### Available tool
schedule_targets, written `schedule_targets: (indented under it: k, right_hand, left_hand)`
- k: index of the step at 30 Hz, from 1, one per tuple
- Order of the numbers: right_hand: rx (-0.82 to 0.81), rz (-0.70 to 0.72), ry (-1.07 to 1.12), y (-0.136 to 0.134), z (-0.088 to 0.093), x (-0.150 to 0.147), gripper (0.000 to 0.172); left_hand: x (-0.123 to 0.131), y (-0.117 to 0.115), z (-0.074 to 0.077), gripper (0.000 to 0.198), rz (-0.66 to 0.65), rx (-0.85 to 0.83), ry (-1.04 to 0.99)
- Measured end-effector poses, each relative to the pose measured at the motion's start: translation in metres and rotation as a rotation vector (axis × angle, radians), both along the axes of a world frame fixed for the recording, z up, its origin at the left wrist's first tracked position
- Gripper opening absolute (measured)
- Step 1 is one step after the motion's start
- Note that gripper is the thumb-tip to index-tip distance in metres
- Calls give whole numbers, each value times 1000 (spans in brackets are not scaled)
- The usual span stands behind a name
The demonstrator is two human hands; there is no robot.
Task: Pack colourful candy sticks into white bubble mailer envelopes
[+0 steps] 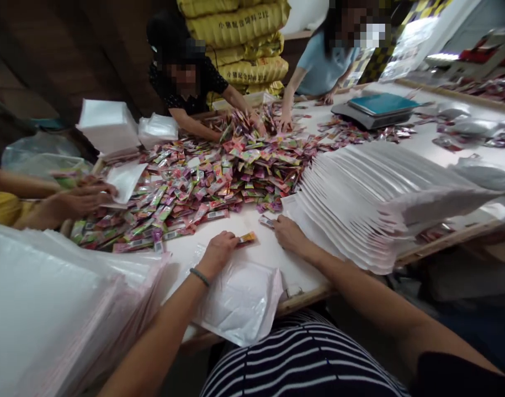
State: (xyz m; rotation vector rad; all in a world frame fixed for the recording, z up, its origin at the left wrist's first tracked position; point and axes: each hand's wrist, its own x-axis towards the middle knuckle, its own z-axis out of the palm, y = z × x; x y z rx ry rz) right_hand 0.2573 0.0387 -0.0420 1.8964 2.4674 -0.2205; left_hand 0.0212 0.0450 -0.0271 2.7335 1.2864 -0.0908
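Head view is showing your left hand (217,253) pinching an orange sachet (248,238) at its 2 o'clock, just over the table (264,253). Your right hand (289,234) is lying palm down, gripping nothing, with its fingertips touching a second sachet (266,221) at its 10 o'clock. The sachet pile (219,176) is spreading at 12 o'clock.

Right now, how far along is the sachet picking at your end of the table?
Early, it seems. Done: nothing near the hands looks filled; the white bag under the left wrist looks flat. In hand: the left hand pinches an orange sachet, the right hand touches a second sachet. Left: a sachet heap fills the middle, and the stack of white bags looks unused.
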Motion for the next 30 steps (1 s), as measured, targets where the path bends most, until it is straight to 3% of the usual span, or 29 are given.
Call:
schedule_targets:
  k: [5, 10, 16, 19, 21, 24, 26, 30]
  right_hand:
    - [-53, 167, 110, 17, 6, -40, 28]
    - [39, 168, 65, 54, 21, -25, 34]
    - [92, 229, 70, 97, 35, -10, 25]
    - [92, 257, 185, 95, 38, -21, 29]
    - [22, 291, 233, 88, 35, -30, 28]
    - [-114, 326, 268, 69, 23, -40, 25]
    - [-144, 309, 277, 56, 12, -44, 26]
    - [-174, 319, 271, 44, 3, -44, 28]
  left_hand:
    - [7, -14, -9, 23, -97, 107, -123]
    - [12, -9, -7, 29, -104, 28, -161]
    - [21, -6, -2, 29, 113, -90, -257]
    - [18, -9, -5, 42, 139, -102, -364]
    - [14, -11, -9, 53, 185, -26, -430]
    - [10, -10, -18, 83, 223, 82, -450]
    - [10, -7, -24, 98, 183, 35, -395]
    - [14, -3, -30, 90, 100, -149, -235]
